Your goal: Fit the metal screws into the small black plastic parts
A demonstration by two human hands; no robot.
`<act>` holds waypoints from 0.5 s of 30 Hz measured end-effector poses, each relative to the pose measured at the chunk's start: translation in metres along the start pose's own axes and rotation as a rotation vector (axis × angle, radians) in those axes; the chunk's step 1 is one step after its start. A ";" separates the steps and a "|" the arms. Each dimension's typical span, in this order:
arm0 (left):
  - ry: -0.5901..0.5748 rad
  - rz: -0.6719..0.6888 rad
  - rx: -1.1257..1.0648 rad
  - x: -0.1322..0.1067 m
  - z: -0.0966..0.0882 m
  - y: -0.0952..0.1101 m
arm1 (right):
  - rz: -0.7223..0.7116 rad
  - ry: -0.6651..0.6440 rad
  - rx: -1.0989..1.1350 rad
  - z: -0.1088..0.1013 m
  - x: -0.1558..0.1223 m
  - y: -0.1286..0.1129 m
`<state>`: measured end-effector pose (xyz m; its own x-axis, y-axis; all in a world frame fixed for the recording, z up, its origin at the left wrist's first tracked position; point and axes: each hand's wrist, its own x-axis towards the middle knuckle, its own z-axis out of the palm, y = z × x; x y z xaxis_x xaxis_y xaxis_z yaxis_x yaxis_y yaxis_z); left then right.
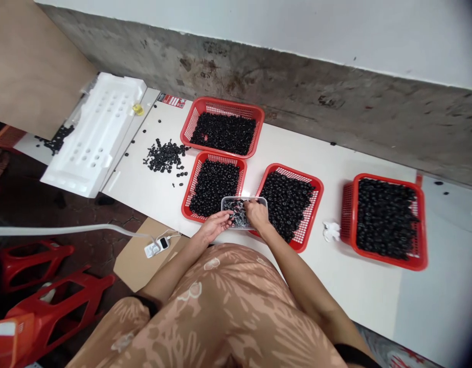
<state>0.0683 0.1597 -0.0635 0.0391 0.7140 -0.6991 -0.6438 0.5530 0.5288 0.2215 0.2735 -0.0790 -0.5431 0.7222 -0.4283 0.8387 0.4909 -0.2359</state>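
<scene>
A clear plastic container (263, 200) with small black and light-coloured pieces inside lies right in front of me, between two red baskets. My left hand (216, 226) is at its left edge, thumb and fingers pinched on a small black part (231, 216). Reaching into the container from the right, my right hand (256, 213) has its fingers drawn together over the pieces; what they grip is hidden. A red basket (186, 202) of black round parts stands just left of the container, and another red basket (316, 204) of similar parts stands to the right.
A red basket (259, 115) stands at the back, and another filled basket (422, 225) far right. Loose black parts (165, 155) are heaped on the white table (289, 145). White foam (97, 128) lies left. Red stools (63, 296) and a cardboard sheet (130, 255) are below left.
</scene>
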 end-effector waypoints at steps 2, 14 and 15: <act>-0.010 -0.007 -0.026 -0.002 0.002 0.002 | -0.013 -0.024 -0.013 -0.001 0.002 -0.004; -0.009 0.005 -0.156 0.001 0.002 -0.001 | 0.077 -0.017 0.005 -0.004 -0.001 -0.009; -0.003 0.007 -0.151 0.000 0.003 -0.001 | 0.081 0.031 0.039 -0.005 -0.006 -0.008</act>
<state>0.0713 0.1611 -0.0627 0.0366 0.7190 -0.6940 -0.7517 0.4774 0.4550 0.2176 0.2678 -0.0707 -0.4739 0.7738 -0.4202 0.8805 0.4112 -0.2358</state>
